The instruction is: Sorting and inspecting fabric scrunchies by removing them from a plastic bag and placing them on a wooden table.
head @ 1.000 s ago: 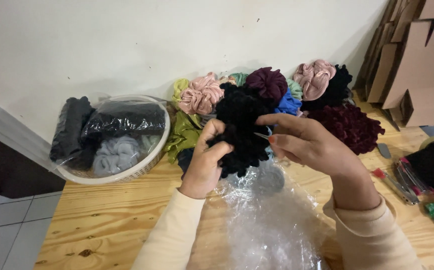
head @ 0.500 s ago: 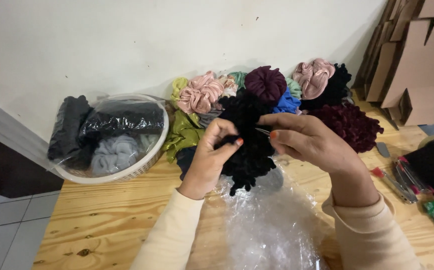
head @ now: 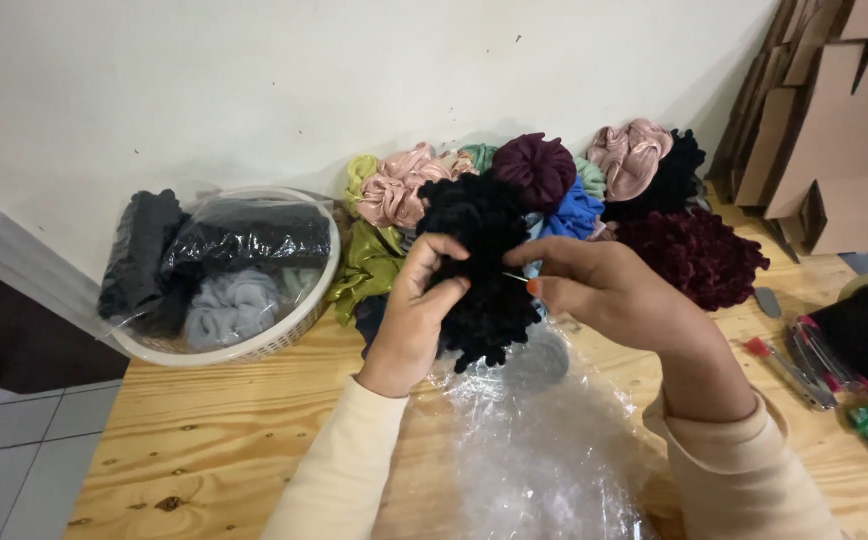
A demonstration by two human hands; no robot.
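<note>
Both hands (head: 424, 310) (head: 609, 290) pinching black ruffled scrunchie (head: 484, 265), now lowered slightly toward clear plastic bag (head: 544, 450) on table (head: 214, 440); grip unchanged, scrunchie pile (head: 554, 190) behind.

The person is wearing a long-sleeved top in a pale cream colour. The sleeves are reaching to the wrists and ending in soft ribbed cuffs. The left hand (head: 416, 315) and right hand (head: 609, 292) are bare, and one right fingernail is showing orange polish.
</note>
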